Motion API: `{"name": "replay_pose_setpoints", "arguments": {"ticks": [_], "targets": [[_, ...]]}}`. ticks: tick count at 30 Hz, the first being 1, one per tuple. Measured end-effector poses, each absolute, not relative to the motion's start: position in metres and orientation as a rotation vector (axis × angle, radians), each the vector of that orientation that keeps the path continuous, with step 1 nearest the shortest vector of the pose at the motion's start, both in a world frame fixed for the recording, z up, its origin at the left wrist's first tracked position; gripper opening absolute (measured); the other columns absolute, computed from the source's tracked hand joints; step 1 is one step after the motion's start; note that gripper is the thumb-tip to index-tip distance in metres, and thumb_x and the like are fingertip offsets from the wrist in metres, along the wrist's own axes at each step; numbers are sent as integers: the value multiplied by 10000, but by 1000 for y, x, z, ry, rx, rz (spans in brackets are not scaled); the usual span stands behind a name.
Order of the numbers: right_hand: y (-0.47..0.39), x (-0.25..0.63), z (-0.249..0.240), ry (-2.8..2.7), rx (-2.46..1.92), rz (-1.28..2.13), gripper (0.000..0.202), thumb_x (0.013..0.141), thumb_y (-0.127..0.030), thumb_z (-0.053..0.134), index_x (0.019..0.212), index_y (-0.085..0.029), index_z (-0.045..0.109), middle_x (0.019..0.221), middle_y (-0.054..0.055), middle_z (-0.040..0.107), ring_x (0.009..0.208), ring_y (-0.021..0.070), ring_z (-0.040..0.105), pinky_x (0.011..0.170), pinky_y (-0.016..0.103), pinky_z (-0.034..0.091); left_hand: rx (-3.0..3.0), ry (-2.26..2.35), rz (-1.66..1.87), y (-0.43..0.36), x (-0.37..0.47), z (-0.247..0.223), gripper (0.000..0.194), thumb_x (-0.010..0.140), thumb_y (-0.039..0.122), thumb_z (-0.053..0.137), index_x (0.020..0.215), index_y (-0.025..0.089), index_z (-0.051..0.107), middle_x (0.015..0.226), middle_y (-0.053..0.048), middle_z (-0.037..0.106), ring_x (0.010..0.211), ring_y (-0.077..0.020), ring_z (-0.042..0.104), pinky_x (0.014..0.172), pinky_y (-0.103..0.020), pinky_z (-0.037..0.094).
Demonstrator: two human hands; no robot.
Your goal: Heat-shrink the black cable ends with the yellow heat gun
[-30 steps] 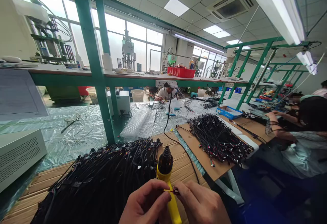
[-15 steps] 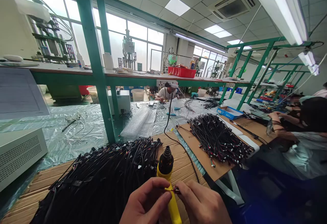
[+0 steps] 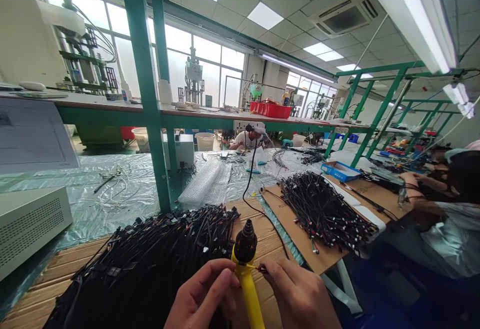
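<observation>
My right hand (image 3: 296,289) is closed on a thin cable (image 3: 262,268) with dark and red wires, pinched at the fingertips. From it a thin yellow strand (image 3: 250,266) points left, across the front of a yellow hot air gun (image 3: 249,294). The gun stands upright between my hands, its black stepped nozzle (image 3: 246,236) pointing up. My left hand (image 3: 206,291) is just left of the gun, thumb and forefinger brought together near the strand's end. What lies between those fingertips is too small to make out.
A large pile of black cables (image 3: 150,264) lies on corrugated cardboard to the left. Another cable bundle (image 3: 322,209) rests on cardboard (image 3: 277,209) at right. A black cord (image 3: 245,189) runs across the bench. A green post (image 3: 153,119) rises ahead. A co-worker (image 3: 446,194) sits at right.
My left hand has drawn slightly left and its fingertips have parted a little from the right hand's. More of the yellow strand now shows against the gun. The camera view has shifted slightly.
</observation>
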State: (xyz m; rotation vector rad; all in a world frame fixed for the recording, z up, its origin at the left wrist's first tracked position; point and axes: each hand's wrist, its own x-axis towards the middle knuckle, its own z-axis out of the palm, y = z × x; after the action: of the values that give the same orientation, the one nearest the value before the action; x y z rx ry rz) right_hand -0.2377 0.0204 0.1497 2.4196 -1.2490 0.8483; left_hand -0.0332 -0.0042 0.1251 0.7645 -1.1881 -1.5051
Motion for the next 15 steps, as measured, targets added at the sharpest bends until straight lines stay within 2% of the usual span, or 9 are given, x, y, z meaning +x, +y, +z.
{"name": "replay_pose_setpoints", "arguments": {"ticks": [6, 10, 15], "targets": [[-13, -244, 152, -1581, 2385, 739, 276, 990, -169, 358, 1163, -192, 572, 882, 58, 647, 802, 208, 642, 677, 298, 435, 849, -1064, -1327, -25, -34, 118, 305, 896, 425, 557, 986, 164, 685, 833, -35, 715, 728, -183, 644, 647, -256, 550], [-41, -248, 151, -1648, 2348, 708, 237, 997, -186, 390, 1106, -206, 599, 892, 41, 646, 818, 196, 644, 679, 285, 420, 937, -1065, -1220, -38, -31, 100, 377, 887, 479, 548, 1053, 161, 664, 981, -52, 724, 893, -214, 664, 769, -261, 567], [-63, -248, 145, -1621, 2326, 699, 236, 1003, -200, 389, 1088, -205, 609, 882, 33, 654, 804, 173, 645, 670, 263, 423, 1043, -1113, -1179, -48, -21, 71, 439, 870, 525, 543, 1079, 157, 658, 1045, -75, 732, 935, -238, 681, 803, -278, 579]]}}
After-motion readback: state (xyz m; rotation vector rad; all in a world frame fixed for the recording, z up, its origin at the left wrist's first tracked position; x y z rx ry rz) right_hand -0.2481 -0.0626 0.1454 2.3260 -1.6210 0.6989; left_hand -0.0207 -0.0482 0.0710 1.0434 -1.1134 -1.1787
